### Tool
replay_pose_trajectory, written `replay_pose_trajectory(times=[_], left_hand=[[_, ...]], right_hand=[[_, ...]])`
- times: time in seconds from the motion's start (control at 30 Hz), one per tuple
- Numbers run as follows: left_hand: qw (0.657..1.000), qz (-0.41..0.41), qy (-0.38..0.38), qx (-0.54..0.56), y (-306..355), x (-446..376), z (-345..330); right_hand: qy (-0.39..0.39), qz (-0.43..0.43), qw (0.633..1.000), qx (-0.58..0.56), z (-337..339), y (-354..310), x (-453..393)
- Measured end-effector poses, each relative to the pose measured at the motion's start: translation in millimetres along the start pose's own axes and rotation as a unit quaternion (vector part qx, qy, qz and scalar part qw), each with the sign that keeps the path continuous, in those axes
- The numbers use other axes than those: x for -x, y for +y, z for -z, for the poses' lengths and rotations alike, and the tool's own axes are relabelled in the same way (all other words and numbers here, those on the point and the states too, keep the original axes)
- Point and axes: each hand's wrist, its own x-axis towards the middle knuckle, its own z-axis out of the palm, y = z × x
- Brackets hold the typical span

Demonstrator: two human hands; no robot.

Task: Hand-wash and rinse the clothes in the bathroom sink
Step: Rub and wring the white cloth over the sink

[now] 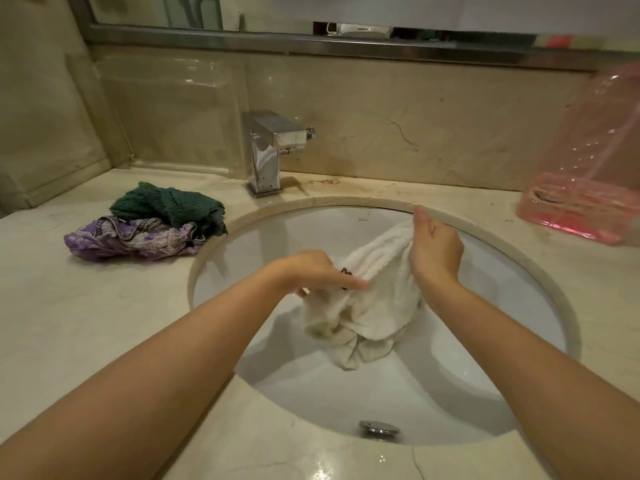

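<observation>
- white cloth (374,296) hangs bunched over the middle of the sink (540,271), held up between both hands, its lower folds drooping toward the basin floor.
- left hand (311,271) grips the cloth's left end, fingers curled around it and one finger stretched out along the fabric beside a small dark mark.
- right hand (434,249) holds the cloth's upper right end, fingers wrapped into the fabric, thumb raised free.
- green cloth (169,204) and purple patterned cloth (131,239) lie heaped together on the counter (86,323), just beside the sink's left rim.
- chrome faucet (268,150) stands at the sink's back edge.
- pink plastic container (585,174) sits at the counter's right back corner.
- drain fitting (379,428) shows at the sink's near wall.
</observation>
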Motion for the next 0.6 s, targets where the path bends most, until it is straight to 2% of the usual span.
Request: replay_pose_trajectory(times=[0.07, 0.17, 0.27, 0.33, 0.4, 0.47, 0.53, 0.6], left_hand=[[0.996, -0.038, 0.023, 0.083, -0.5, -1.5, 1.6], [0.961, -0.093, 0.113, 0.234, 8.0, -1.6, 4.2], [0.944, -0.117, 0.193, 0.24, 11.5, -6.3, 2.6], [0.939, -0.113, 0.206, 0.253, 12.5, -7.0, 2.2], [0.933, -0.105, 0.221, 0.263, 12.6, -8.1, 2.7], [0.928, -0.103, 0.245, 0.262, 12.4, -9.3, 2.9], [0.929, -0.097, 0.263, 0.24, 11.3, -11.3, 1.9], [0.937, -0.087, 0.267, 0.208, 11.9, -11.5, 0.9]], right_hand=[[-0.018, -0.015, 1.0, -0.001, 1.4, 1.6, -3.7], [-0.064, -0.059, 0.996, -0.032, 5.0, 4.7, -12.1], [-0.175, -0.047, 0.982, -0.048, -1.1, 4.8, -8.9], [-0.299, -0.051, 0.95, -0.072, -5.8, 2.5, -2.1], [-0.414, -0.065, 0.907, -0.035, -4.9, 2.7, 2.3], [-0.486, -0.105, 0.867, -0.026, 1.3, 1.0, 3.8], [-0.473, -0.129, 0.869, -0.071, 4.6, -0.4, 0.5], [-0.406, -0.104, 0.905, -0.075, 4.3, 0.9, -6.0]])
